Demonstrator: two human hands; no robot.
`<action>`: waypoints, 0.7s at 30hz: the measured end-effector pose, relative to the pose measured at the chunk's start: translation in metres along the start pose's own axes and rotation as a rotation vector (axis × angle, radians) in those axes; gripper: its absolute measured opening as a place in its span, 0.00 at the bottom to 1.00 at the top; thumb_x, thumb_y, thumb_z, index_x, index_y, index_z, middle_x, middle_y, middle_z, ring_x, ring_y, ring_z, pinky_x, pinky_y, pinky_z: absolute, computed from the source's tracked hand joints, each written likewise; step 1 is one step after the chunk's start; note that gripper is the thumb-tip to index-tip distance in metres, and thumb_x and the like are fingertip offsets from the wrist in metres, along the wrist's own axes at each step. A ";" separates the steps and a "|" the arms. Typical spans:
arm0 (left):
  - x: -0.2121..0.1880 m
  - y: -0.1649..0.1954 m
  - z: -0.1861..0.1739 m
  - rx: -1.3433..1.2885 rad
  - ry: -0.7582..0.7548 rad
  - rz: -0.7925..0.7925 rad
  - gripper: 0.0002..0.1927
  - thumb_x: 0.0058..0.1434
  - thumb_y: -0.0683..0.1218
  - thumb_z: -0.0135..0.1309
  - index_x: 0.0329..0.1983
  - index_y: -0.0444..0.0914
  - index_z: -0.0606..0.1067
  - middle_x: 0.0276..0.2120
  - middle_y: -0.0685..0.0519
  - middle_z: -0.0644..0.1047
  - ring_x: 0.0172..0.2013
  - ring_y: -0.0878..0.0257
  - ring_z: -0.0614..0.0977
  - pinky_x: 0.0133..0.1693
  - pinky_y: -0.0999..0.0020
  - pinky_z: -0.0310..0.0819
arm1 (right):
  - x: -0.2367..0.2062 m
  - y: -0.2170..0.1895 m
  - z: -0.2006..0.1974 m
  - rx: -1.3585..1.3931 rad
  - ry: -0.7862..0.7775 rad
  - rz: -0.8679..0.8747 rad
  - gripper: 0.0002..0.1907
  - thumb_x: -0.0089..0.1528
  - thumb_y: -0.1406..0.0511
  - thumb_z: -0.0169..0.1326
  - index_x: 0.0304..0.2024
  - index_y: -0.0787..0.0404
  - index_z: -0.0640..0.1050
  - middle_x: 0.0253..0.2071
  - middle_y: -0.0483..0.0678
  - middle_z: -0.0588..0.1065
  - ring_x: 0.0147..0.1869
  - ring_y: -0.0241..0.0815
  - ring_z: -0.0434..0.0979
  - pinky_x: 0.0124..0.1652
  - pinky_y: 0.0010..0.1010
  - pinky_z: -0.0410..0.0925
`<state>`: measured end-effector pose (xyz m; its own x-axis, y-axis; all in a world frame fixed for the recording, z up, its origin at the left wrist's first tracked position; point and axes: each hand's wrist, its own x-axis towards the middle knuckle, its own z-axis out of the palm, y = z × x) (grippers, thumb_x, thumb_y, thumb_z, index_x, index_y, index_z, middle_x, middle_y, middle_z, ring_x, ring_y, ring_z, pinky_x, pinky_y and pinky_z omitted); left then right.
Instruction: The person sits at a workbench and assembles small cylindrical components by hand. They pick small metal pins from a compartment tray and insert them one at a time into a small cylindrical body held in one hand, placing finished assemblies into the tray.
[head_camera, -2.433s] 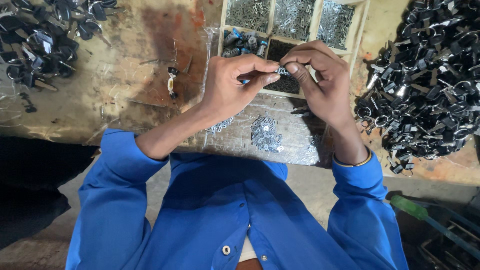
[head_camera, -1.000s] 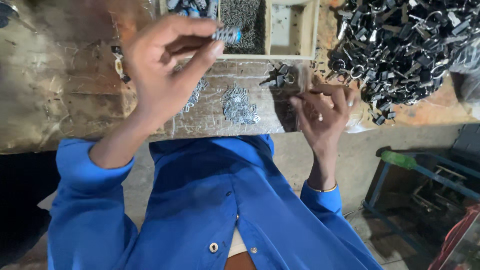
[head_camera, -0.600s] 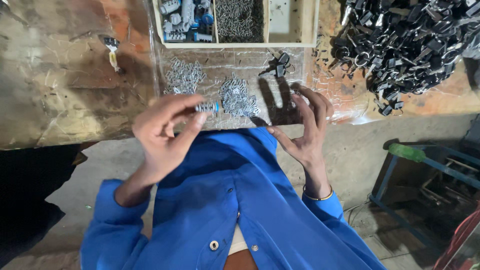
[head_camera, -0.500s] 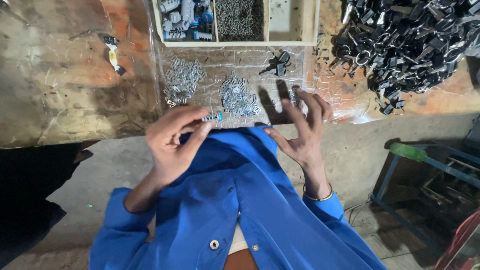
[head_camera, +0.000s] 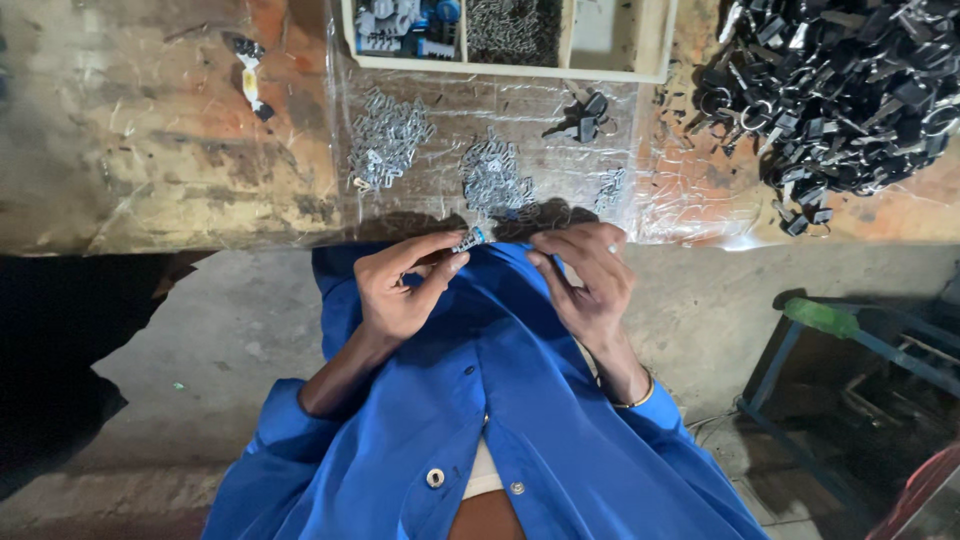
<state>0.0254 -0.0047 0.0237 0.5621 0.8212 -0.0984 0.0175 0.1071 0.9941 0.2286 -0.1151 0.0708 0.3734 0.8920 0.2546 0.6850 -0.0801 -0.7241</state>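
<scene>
Small metal part (head_camera: 468, 240), silvery with a blue end, sits pinched between the thumb and fingertips of the left hand (head_camera: 405, 285), just off the near edge of the table (head_camera: 150, 150) and above the blue coat (head_camera: 480, 400). On the clear plastic sheet (head_camera: 680, 190) lie, from left to right, a heap of silver clips (head_camera: 385, 140), a second silver heap (head_camera: 492, 178) and a few dark pieces (head_camera: 580, 115). A wooden tray (head_camera: 610, 72) stands at the far side. Beside the part, the right hand (head_camera: 590, 280) is curled with fingers bent; whether it grips anything I cannot tell. Far right is a big pile of black parts (head_camera: 850, 90).
</scene>
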 end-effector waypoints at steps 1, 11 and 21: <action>0.000 0.000 0.000 0.013 0.003 0.021 0.14 0.62 0.35 0.65 0.51 0.32 0.80 0.46 0.47 0.84 0.38 0.68 0.86 0.34 0.76 0.82 | 0.002 -0.004 0.005 0.009 -0.002 0.000 0.13 0.58 0.73 0.70 0.43 0.61 0.82 0.43 0.47 0.81 0.49 0.44 0.79 0.56 0.32 0.65; -0.001 0.001 -0.014 0.122 -0.006 0.130 0.12 0.63 0.37 0.65 0.50 0.35 0.81 0.48 0.48 0.84 0.43 0.63 0.88 0.35 0.75 0.81 | 0.012 -0.038 0.044 0.413 0.019 0.332 0.15 0.59 0.74 0.67 0.45 0.64 0.76 0.41 0.45 0.80 0.44 0.33 0.79 0.46 0.28 0.71; -0.004 0.002 -0.017 0.310 -0.007 0.317 0.10 0.62 0.36 0.65 0.47 0.34 0.81 0.47 0.46 0.84 0.45 0.57 0.88 0.45 0.68 0.85 | 0.020 -0.038 0.024 -0.112 -0.276 0.017 0.13 0.57 0.66 0.71 0.45 0.53 0.87 0.40 0.40 0.79 0.46 0.40 0.73 0.51 0.36 0.56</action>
<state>0.0090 0.0015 0.0254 0.5852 0.7825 0.2126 0.0897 -0.3230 0.9421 0.1954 -0.0837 0.0878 0.2122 0.9760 0.0482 0.7506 -0.1312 -0.6476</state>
